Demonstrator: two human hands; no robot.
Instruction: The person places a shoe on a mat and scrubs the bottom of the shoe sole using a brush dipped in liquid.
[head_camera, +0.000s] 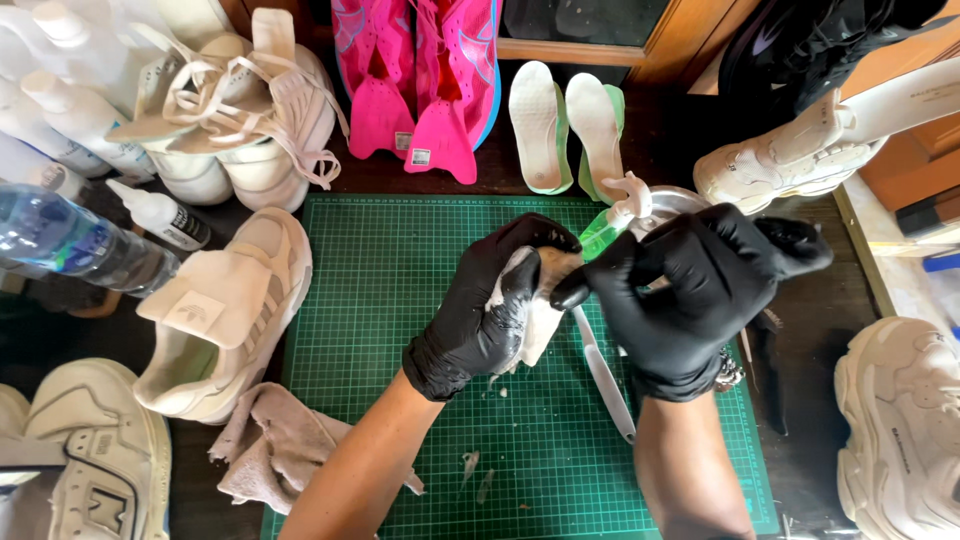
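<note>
Left hand: grip closed around a soiled white cloth.
Right hand: seemingly clasped a green spray bottle, above the green cutting mat.

black gloves | green gridded mat | pink shoes

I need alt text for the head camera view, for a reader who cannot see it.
Two black-gloved hands, left hand and right hand, hold a white cloth and a green spray bottle above a green cutting mat. White sneakers and pink shoes surround it.
</note>
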